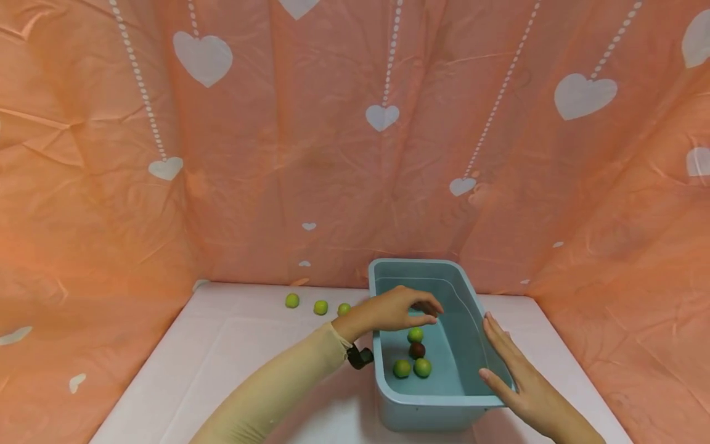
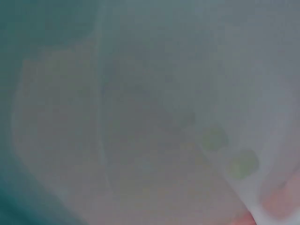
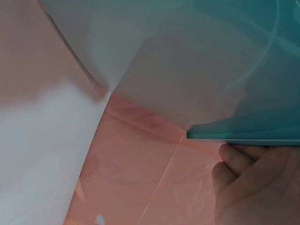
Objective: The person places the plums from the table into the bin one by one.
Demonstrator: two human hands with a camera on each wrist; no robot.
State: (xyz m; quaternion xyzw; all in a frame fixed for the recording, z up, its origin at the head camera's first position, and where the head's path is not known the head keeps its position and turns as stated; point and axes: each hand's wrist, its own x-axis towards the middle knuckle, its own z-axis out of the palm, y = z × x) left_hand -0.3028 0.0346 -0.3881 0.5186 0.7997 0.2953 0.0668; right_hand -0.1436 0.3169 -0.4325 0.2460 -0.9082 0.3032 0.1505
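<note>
A light blue plastic tub (image 1: 427, 416) stands on the white table, holding three green balls (image 1: 415, 335) and one dark brown ball (image 1: 417, 350). My left hand (image 1: 429, 314) hovers over the tub's left side, fingers loosely curled downward with nothing in them, just above the topmost green ball. My right hand (image 1: 499, 348) lies flat against the tub's right wall, fingers straight. In the right wrist view its fingers (image 3: 253, 178) sit under the tub's rim (image 3: 243, 133). The left wrist view is blurred, with two faint green balls (image 2: 243, 163) showing.
Three more green balls (image 1: 320, 307) lie in a row on the table (image 1: 233, 357) left of the tub. An orange sheet with white hearts (image 1: 355, 154) walls in the table at the back and on both sides.
</note>
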